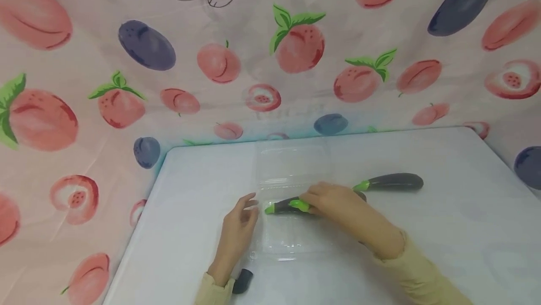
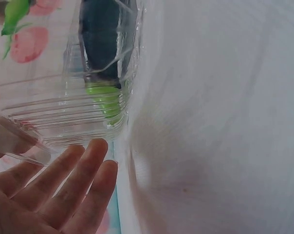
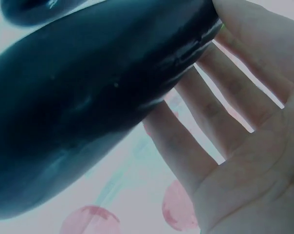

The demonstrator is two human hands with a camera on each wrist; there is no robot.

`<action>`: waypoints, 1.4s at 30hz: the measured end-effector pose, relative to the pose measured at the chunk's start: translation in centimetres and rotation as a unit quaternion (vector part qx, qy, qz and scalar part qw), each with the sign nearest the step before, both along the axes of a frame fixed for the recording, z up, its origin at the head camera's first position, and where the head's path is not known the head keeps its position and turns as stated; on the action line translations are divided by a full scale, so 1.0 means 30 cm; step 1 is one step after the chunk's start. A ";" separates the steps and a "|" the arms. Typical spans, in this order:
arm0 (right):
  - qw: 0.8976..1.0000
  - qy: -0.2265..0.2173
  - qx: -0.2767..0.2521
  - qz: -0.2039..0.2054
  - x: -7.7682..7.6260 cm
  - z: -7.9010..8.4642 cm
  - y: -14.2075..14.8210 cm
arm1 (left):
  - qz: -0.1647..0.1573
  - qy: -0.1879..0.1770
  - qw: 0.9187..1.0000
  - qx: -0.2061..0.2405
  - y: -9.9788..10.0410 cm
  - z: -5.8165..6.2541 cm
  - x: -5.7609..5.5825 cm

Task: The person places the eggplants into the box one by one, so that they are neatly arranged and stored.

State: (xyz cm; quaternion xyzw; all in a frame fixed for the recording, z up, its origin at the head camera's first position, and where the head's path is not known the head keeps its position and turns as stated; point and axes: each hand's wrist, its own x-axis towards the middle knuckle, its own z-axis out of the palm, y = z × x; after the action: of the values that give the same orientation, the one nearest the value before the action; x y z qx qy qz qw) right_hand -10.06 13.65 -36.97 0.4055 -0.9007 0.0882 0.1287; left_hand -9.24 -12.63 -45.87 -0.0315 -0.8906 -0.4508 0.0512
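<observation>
My right hand (image 1: pixel 338 204) pinches a dark purple eggplant (image 3: pixel 98 83) near its bright green stem end, over a clear plastic clamshell box (image 1: pixel 279 244). Beneath it a second eggplant (image 1: pixel 284 205) lies in the box, green tip to the left, its body partly hidden by that hand. At the box's left edge is my left hand (image 1: pixel 237 227), fingers extended and slightly bent. The left wrist view has its fingertips (image 2: pixel 96 146) close against the ribbed plastic wall; whether they touch cannot be told. A third eggplant (image 1: pixel 395 182) rests on the table behind the right hand.
The box's lid (image 1: pixel 293 159) lies folded back toward the far table edge. A white cover spreads over the table (image 1: pixel 465 211). Behind it hangs a fruit-print cloth (image 1: pixel 253 28). A small black object (image 1: pixel 243 281) is beside the left wrist.
</observation>
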 end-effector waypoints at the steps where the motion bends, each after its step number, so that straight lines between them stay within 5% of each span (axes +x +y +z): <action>1: 1.000 -0.003 -0.001 0.003 0.001 -0.001 -0.007 | 0.002 -0.001 1.000 0.001 -0.002 0.001 0.002; 9: 0.999 -0.028 0.026 -0.003 0.005 -0.003 -0.042 | -0.003 -0.002 1.000 0.014 -0.003 0.002 0.003; 18: 0.999 -0.002 0.040 0.018 0.008 -0.001 -0.085 | -0.012 0.005 1.000 0.011 0.003 -0.001 -0.001; 42: 0.997 -0.016 0.070 0.023 0.002 -0.065 -0.186 | -0.005 0.010 1.000 -0.004 -0.002 -0.008 0.005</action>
State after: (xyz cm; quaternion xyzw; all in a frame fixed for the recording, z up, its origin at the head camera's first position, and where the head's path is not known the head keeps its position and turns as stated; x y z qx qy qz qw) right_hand -10.01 8.08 -38.91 0.4331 -0.8968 0.0342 0.0837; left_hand -9.08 -12.70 -46.11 -0.0404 -0.8917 -0.4471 0.0580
